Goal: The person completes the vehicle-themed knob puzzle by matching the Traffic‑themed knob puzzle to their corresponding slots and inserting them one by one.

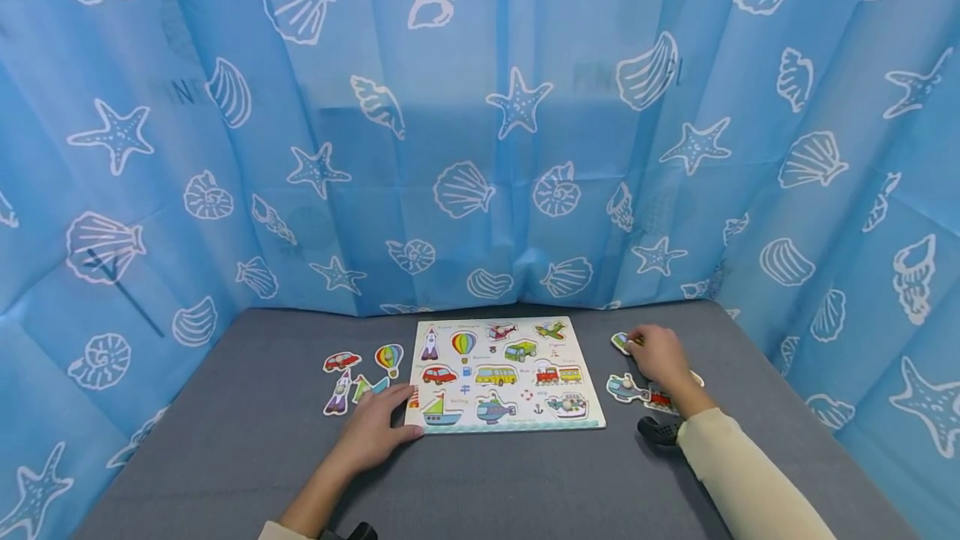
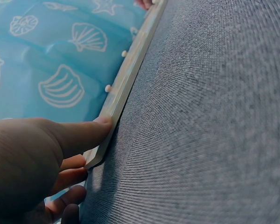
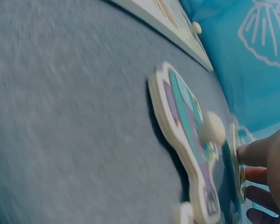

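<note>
A wooden peg puzzle board (image 1: 480, 423) with pictured vehicles lies flat on the grey table. At its near left corner my left hand (image 1: 378, 421) grips the board, thumb (image 2: 86, 135) against the front edge and fingers by the left side. Off the board's right side, my right hand (image 1: 660, 354) pinches a small green-patterned puzzle piece (image 1: 620, 343), partly covered by the fingers. In the right wrist view, that piece (image 3: 235, 161) stands tilted at the fingertips. Just nearer than this hand lies a blue submarine piece (image 1: 624, 388) with a round knob, beside a red train piece (image 1: 660, 398) half hidden under the wrist.
Left of the board lie a red car piece (image 1: 342, 362), a balloon piece (image 1: 389, 357), a rocket piece (image 1: 337, 394) and a sailboat piece (image 1: 362, 387) partly behind my left hand. A blue shell-print curtain (image 1: 465, 257) hangs behind the table (image 1: 525, 482).
</note>
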Available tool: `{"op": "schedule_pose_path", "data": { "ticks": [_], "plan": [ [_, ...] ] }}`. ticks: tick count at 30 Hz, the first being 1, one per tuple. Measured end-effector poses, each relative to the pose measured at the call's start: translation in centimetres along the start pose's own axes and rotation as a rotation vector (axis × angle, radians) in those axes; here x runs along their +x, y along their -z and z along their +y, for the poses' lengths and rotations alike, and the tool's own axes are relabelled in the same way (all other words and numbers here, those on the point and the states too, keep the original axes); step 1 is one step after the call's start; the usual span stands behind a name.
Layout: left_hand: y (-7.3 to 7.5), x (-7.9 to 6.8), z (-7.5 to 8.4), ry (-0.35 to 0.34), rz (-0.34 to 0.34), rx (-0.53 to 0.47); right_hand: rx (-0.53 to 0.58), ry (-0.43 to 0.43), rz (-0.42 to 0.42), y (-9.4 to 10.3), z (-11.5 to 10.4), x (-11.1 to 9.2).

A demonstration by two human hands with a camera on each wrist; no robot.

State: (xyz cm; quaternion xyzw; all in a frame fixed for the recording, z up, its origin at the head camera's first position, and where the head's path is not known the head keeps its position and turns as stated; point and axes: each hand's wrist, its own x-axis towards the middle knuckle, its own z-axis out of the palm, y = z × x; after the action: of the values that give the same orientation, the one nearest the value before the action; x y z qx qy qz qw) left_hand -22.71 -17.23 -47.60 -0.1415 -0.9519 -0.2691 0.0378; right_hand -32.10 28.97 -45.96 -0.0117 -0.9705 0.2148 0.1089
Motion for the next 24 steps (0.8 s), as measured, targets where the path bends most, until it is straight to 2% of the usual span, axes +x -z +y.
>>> {"op": "schedule_pose_path", "data": {
  "ticks": [8,17,24],
  "plan": [
    [0.0,0.1,0.0,0.019,-0.002,0.013,0.056,0.047,0.055,-1.1,-1.5,0.1],
    [-0.2,0.1,0.0,0.031,-0.025,0.001,0.096,0.104,0.054,-2.2,-3.0,-0.3],
    [-0.3,0.2,-0.2,0.031,-0.018,0.012,0.107,0.135,0.043,-2.9,-4.9,-0.5]
  ]
}}
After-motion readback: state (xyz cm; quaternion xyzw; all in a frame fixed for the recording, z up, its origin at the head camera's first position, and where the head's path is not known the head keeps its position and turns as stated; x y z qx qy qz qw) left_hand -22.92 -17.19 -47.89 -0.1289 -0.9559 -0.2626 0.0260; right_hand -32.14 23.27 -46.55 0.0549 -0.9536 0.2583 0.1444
